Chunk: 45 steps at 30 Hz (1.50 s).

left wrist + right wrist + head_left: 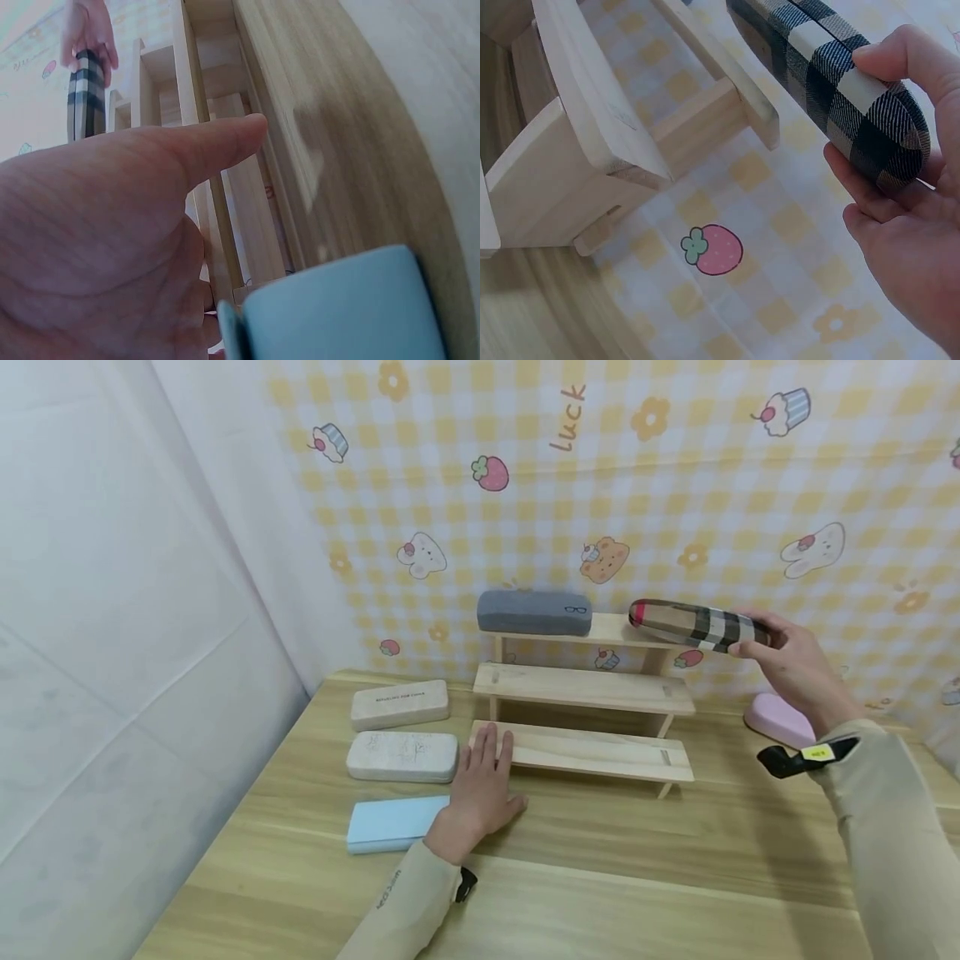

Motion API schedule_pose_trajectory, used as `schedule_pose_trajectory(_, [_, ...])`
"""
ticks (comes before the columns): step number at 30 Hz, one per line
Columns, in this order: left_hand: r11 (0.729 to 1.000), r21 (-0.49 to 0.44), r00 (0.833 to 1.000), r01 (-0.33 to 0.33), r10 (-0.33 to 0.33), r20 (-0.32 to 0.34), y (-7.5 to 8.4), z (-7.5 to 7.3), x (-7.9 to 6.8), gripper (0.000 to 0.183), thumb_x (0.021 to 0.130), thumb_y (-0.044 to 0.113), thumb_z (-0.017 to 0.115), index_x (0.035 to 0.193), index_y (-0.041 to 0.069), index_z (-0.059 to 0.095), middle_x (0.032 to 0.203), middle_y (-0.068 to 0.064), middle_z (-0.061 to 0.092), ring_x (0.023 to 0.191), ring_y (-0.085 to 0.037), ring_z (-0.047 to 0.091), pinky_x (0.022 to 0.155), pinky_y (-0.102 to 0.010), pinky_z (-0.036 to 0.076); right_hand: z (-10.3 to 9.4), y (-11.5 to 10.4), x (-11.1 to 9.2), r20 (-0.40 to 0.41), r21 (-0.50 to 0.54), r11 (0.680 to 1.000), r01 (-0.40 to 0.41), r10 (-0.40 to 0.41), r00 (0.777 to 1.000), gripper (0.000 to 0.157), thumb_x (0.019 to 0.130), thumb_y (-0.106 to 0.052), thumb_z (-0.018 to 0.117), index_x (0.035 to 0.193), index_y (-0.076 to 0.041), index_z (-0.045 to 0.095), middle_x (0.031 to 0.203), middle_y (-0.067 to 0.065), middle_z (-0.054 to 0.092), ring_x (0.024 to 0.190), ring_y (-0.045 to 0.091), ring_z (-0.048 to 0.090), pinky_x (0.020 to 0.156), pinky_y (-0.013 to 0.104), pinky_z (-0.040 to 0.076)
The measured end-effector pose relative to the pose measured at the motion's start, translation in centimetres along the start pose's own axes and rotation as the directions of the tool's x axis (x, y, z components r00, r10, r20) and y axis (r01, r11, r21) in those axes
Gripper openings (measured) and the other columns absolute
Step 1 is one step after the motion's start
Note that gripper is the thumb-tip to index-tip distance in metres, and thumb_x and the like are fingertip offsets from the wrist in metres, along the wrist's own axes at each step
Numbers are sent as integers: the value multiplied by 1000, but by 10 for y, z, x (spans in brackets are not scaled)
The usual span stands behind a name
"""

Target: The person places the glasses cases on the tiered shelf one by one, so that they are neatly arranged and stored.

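Note:
My right hand (798,664) grips one end of a plaid glasses case (697,625), its checks black, white and tan with a red stripe at the far end. In the right wrist view the thumb lies on top of the plaid case and the fingers go beneath it. The case is at the right part of the top tier of a three-tier wooden stand (585,682). On that tier's left half sits a grey-blue glasses case (532,614). My left hand (483,789) rests at the left end of the lowest tier, fingers extended, beside a light blue case (390,825).
Left of the stand, a beige case (401,703) and a white patterned case (402,756) lie behind the light blue one on the wooden table (600,893). A pink case (780,718) lies at the right, partly behind my right forearm. A checked cloth (465,410) hangs behind.

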<state>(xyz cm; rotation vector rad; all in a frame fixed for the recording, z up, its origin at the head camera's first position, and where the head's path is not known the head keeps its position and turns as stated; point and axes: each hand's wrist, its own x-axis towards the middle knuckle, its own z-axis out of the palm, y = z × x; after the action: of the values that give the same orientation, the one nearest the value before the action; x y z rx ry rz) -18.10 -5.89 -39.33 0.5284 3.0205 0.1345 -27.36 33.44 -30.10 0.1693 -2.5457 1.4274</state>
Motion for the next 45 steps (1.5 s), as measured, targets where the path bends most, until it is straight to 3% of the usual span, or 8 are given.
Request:
schedule_pose_trajectory(5, [1000, 7, 1000, -4, 4, -13, 1, 0, 1, 86, 89, 48, 57, 149, 3, 14, 153, -21, 5, 140, -31, 4, 110, -46, 14, 4, 0, 8, -10, -103, 995, 3, -4, 1000, 39, 90, -19, 57, 129, -20, 50, 104, -9, 51, 86, 10, 41, 69, 19, 31])
schedule_pose_trajectory(10, [1000, 0, 1000, 2, -2, -9, 2, 0, -1, 86, 89, 48, 56, 149, 3, 15, 152, -21, 6, 140, -32, 5, 110, -46, 15, 14, 2, 12, 6, -62, 997, 47, -47, 999, 40, 88, -10, 57, 127, -16, 51, 105, -7, 51, 86, 11, 43, 70, 17, 35])
schedule_pose_trajectory(13, [1000, -2, 1000, 7, -7, -13, 2, 0, -2, 86, 88, 49, 57, 148, 3, 16, 152, -21, 7, 140, -32, 5, 110, -46, 16, 19, 1, 15, 13, 16, 998, 67, -67, 998, 41, 88, -5, 56, 127, -14, 51, 108, -6, 49, 89, 9, 43, 71, 14, 36])
schedule_pose_trajectory(16, [1000, 4, 1000, 5, -4, -22, 2, 0, -1, 86, 88, 48, 57, 148, 3, 16, 152, -21, 8, 140, -32, 6, 109, -46, 17, 24, 0, 17, 25, 167, 984, 64, -70, 997, 44, 88, 1, 55, 129, -13, 50, 113, -3, 46, 92, 9, 43, 73, 12, 38])
schedule_pose_trajectory(20, [1000, 12, 1000, -5, 6, -26, 3, -3, 2, 85, 89, 48, 57, 148, 3, 16, 152, -21, 8, 140, -32, 7, 109, -46, 17, 29, -1, 19, 31, 329, 943, 45, -58, 998, 49, 88, 6, 55, 133, -10, 44, 115, 0, 44, 94, 9, 43, 73, 12, 40])
schedule_pose_trajectory(30, [1000, 17, 1000, 4, -3, -31, 2, 1, -3, 85, 89, 48, 57, 148, 2, 17, 152, -22, 9, 140, -32, 7, 109, -46, 17, 46, -2, 14, -76, 385, 923, -17, 50, 996, 69, 87, -7, 63, 140, -12, 19, 114, -6, 34, 100, 6, 42, 79, 14, 34])
schedule_pose_trajectory(36, [1000, 21, 998, -15, 16, -68, 2, 8, -9, 85, 88, 48, 59, 147, 1, 19, 151, -22, 12, 139, -33, 10, 109, -46, 19, 55, 8, 7, -157, 456, 889, 46, 30, 987, 68, 84, -7, 68, 139, -10, 29, 115, -4, 41, 99, 6, 42, 80, 14, 33])
schedule_pose_trajectory(45, [1000, 22, 997, -18, 20, -75, 0, 8, -3, 86, 87, 47, 60, 147, 1, 18, 151, -23, 11, 139, -34, 10, 108, -48, 19, 61, 10, 11, -256, 517, 846, 127, 11, 967, 59, 81, -5, 71, 131, -6, 39, 109, 0, 54, 95, 10, 46, 79, 17, 37])
